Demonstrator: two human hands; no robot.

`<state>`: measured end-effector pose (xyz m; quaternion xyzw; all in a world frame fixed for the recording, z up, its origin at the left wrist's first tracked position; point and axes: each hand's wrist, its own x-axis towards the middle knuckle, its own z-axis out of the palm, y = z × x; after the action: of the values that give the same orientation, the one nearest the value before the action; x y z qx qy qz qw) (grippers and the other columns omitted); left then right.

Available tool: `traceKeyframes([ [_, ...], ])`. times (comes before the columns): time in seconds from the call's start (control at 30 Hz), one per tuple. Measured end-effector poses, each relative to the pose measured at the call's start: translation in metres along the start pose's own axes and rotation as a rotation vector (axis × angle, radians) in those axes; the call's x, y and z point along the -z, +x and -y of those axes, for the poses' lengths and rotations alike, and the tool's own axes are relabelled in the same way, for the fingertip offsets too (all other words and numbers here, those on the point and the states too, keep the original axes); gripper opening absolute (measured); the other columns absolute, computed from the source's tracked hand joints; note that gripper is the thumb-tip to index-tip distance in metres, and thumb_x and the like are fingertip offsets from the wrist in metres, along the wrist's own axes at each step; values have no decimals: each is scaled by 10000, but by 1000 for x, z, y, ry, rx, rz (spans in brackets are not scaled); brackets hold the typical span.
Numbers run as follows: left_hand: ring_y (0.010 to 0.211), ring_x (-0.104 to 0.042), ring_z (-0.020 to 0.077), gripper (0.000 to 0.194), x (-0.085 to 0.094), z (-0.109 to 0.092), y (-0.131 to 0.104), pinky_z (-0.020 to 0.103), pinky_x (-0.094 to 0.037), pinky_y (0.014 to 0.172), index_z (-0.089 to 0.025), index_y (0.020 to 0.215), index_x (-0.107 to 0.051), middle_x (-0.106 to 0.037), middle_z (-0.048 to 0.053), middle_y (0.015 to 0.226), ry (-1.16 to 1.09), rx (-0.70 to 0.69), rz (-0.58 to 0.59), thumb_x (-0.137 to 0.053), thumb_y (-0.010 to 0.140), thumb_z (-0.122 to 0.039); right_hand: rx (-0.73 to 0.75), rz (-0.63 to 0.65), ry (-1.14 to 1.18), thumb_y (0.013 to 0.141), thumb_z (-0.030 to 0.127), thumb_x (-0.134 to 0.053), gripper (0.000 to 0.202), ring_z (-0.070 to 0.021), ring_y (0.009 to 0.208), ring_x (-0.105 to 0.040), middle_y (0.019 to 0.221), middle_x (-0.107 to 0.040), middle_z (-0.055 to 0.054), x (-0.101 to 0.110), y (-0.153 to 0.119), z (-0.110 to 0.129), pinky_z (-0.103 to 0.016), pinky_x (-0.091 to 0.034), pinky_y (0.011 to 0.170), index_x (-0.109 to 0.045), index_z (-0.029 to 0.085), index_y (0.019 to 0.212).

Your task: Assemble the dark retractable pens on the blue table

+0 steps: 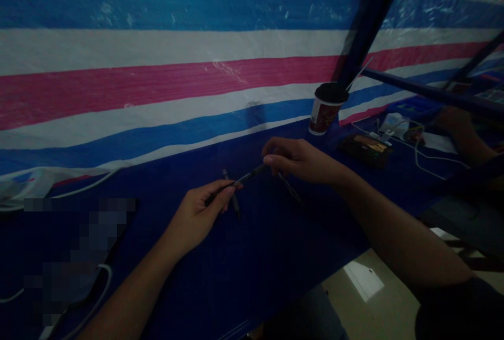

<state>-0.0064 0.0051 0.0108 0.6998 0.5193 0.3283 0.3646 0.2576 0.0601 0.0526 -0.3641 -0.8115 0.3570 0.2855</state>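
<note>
Both hands hold one dark pen [249,174] between them, slanting up to the right above the blue table [236,272]. My left hand [207,206] pinches its lower left end between thumb and fingers. At the pen's upper right end, the thumb and fingers of my right hand [289,159] are closed on it. A second pen [235,205] lies on the table just behind and below my left fingertips. Another thin pen-like item [291,190] lies under my right hand, partly hidden by it.
A lidded paper cup [326,112] with a straw stands at the back. Right of it are a dark box [366,150], white cables and a person's arm [466,133]. A blurred-out flat device [94,251] with a cable lies at left. Striped sheeting rises behind the table.
</note>
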Motion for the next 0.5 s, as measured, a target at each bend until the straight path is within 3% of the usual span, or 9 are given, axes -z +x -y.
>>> traceKeyframes([
  [0.07, 478, -392, 103, 457, 0, 0, 0, 212, -280, 446, -162, 1048, -778, -505, -45, 600, -4, -1, -4, -567, 939, -552, 14, 26, 49, 913, 479, -713, 312, -128, 633, -589, 745, -703, -6, 1, 0, 0, -252, -415, 604, -663, 171, 918],
  [0.17, 482, -403, 104, 454, 1, 1, 0, 210, -285, 446, -163, 1057, -781, -509, -45, 598, -10, 1, -5, -574, 932, -547, -83, 33, -81, 1008, 544, -546, 493, -123, 546, -552, 573, -618, -1, 2, 0, -2, -263, -394, 588, -636, 167, 702],
  [0.3, 475, -404, 103, 458, 2, 2, 0, 214, -288, 441, -155, 1073, -784, -523, -44, 591, -17, 19, -34, -585, 928, -541, 12, 43, -87, 933, 495, -686, 343, -126, 626, -585, 706, -677, 2, 1, 0, -2, -248, -387, 601, -702, 153, 911],
  [0.43, 509, -475, 119, 423, 2, 0, 1, 220, -349, 470, -163, 1060, -798, -567, -30, 589, -35, 1, -67, -617, 910, -514, -75, 94, -73, 1027, 539, -504, 533, -109, 516, -528, 545, -580, 12, -1, 1, -1, -257, -372, 565, -616, 168, 662],
  [0.5, 512, -494, 122, 415, 2, 0, 1, 222, -369, 477, -165, 1061, -799, -579, -29, 582, -51, -5, -83, -627, 904, -508, -76, 71, -51, 1010, 554, -531, 489, -112, 531, -536, 579, -602, 12, -1, 0, -2, -253, -366, 558, -640, 166, 733],
])
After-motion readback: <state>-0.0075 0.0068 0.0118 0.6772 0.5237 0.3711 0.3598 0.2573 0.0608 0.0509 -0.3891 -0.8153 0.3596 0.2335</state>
